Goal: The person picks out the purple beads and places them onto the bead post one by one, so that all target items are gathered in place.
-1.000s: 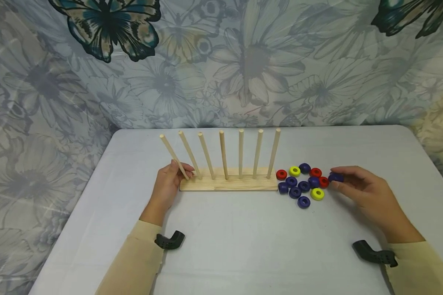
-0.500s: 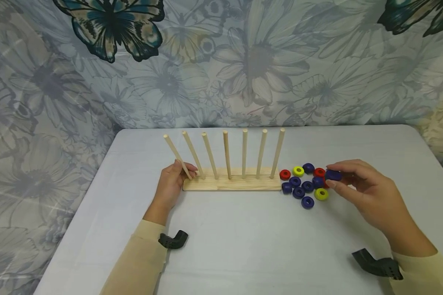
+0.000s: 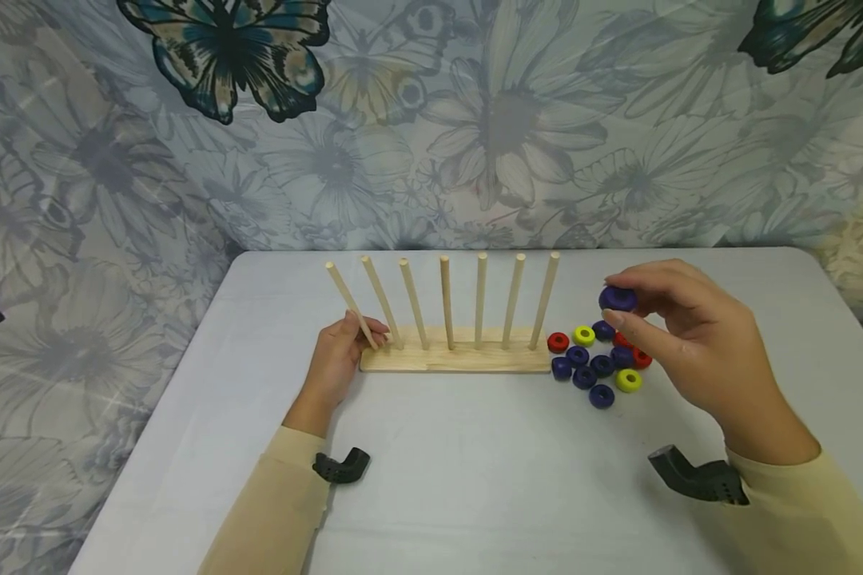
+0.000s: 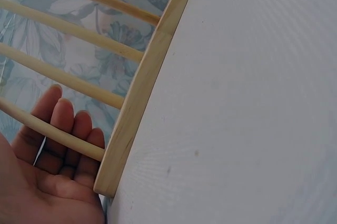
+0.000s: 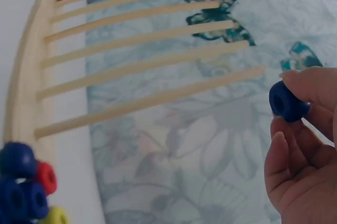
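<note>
We are seeing the right hand [image 3: 701, 339] pinching a blue bead [image 3: 618, 299] between thumb and fingertips, and that bead is hanging above the table [image 3: 503, 479], to the right of the wooden rack [image 3: 467, 362] and near the loose beads [image 3: 602, 366]. The left hand [image 3: 333, 359] is resting at the rack's left end, its fingers lying loosely extended behind the leftmost peg [image 3: 345, 291]; how hard it is pressing, we cannot tell. We are judging the bead to be light, stiff and hardly fragile, though its smooth, rounded wall is probably making it a little slippery and prone to rolling. We are favouring a hold on opposite sides of that outer wall, as the right hand is doing, since this is leaving the hole uncovered in the right wrist view.
</note>
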### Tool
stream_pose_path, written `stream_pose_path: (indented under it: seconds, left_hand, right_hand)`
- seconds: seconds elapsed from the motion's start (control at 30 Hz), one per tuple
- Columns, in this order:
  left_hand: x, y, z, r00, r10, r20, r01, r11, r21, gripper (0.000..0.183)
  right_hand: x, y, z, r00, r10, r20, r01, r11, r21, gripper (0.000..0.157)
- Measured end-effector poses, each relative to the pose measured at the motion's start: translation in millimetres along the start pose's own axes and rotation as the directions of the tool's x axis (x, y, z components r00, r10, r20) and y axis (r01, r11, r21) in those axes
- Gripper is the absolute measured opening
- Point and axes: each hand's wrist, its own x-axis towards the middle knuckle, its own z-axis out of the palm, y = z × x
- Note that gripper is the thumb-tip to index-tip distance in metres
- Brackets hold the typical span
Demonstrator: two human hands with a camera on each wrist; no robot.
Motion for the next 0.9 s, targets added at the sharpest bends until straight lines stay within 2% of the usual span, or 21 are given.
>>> stream_pose_path:
  seconds: [0.07,0.2,0.33,0.57,0.8,0.9]
  left_hand:
    - [-0.3,-0.6,0.1,1.0,-0.006,-0.003,0.006,1.0,0.005,0.095]
    - [-0.3,-1.2,0.1,1.0,-0.012,-0.005,0.012,1.0,0.009,0.096]
    - [0.3,-1.2,-0.3,1.0,-0.013,-0.005,0.013,1.0,0.019,0.098]
    - [1.1,-1.1,-0.6,1.0,-0.012,-0.008,0.012,1.0,0.029,0.098]
    - [1.9,-2.1,0.5,1.0,-0.012,0.004,0.012,0.999,0.032,0.1]
    - [2.1,-0.9,0.0,1.0,-0.004,-0.003,0.004,0.999,0.032,0.101]
  right_hand:
    - [7,-4,3.2,1.0,-0.01,-0.014,0.01,1.0,0.0,0.042]
    - [20,-10,10.6,0.998,-0.047,-0.045,0.05,0.995,0.084,0.032]
    - [31,-16,21.1,0.992,-0.091,-0.087,0.105,0.981,0.165,0.037]
    - [47,-31,33.0,0.983,-0.121,-0.14,0.131,0.989,0.062,0.028]
    - [49,-30,39.7,0.971,-0.128,-0.203,0.161,0.975,0.153,0.029]
    - [49,-26,41.1,0.973,-0.141,-0.185,0.165,0.979,0.123,0.027]
